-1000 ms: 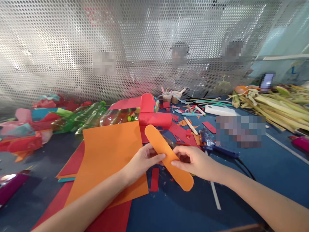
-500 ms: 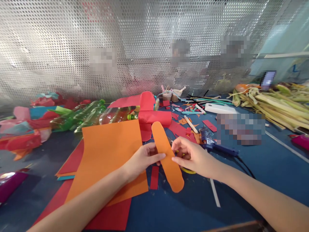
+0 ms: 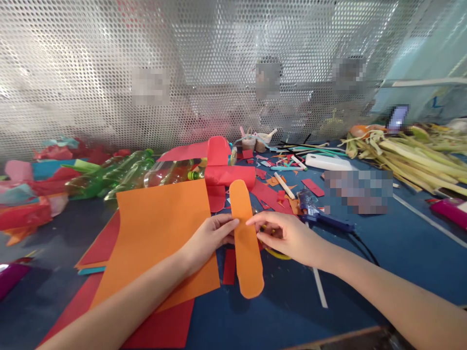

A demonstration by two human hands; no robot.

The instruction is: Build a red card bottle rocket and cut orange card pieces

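A long orange paper strip with rounded ends (image 3: 248, 267) stands nearly upright in the picture, above the blue table. My left hand (image 3: 209, 238) pinches its left edge, thumb on the front face and fingers behind. At the right edge is my right hand (image 3: 292, 238), closed, its index fingertip over the front of the strip and its thumb by the edge; the other fingers are curled and partly hidden. Under my left forearm lies a large orange sheet (image 3: 164, 218) on top of red sheets (image 3: 164, 325). Beyond the strip sits a red paper-covered piece (image 3: 229, 176).
Green plastic bottles (image 3: 127, 175) lie at the back left beside crumpled coloured paper (image 3: 32, 194). A blue glue gun (image 3: 328, 218) with a cord lies right of my hands, near paper scraps (image 3: 270, 192). Dried husks (image 3: 412, 155) are piled far right. A perforated metal panel (image 3: 219, 63) stands behind.
The orange strip has turned from a slant to nearly upright. My right index finger has come onto its front face, and the right thumb has shifted to its edge.
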